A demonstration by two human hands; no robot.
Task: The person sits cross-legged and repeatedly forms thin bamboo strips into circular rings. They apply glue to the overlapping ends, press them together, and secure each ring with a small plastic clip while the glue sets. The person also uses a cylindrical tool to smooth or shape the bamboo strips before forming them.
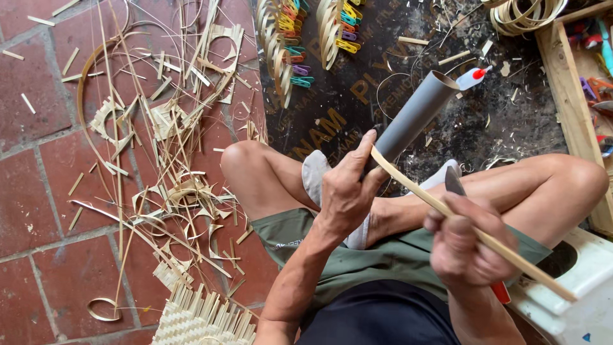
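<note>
A grey pipe (414,115) is gripped at its lower end by the left hand (348,191), with the thumb pressed on a bamboo strip (472,230) laid against it. The strip and a knife (454,182) are clasped in the closed right hand (463,246), above the crossed legs. Bamboo scraps (166,153) lie on the brick floor (38,108).

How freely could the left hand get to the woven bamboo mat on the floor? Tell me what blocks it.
Probably yes, but not right away. The left hand is gripping the grey pipe and pinning the bamboo strip against it. The woven mat lies low on that same side, beyond the left knee, with only loose shavings around.
</note>
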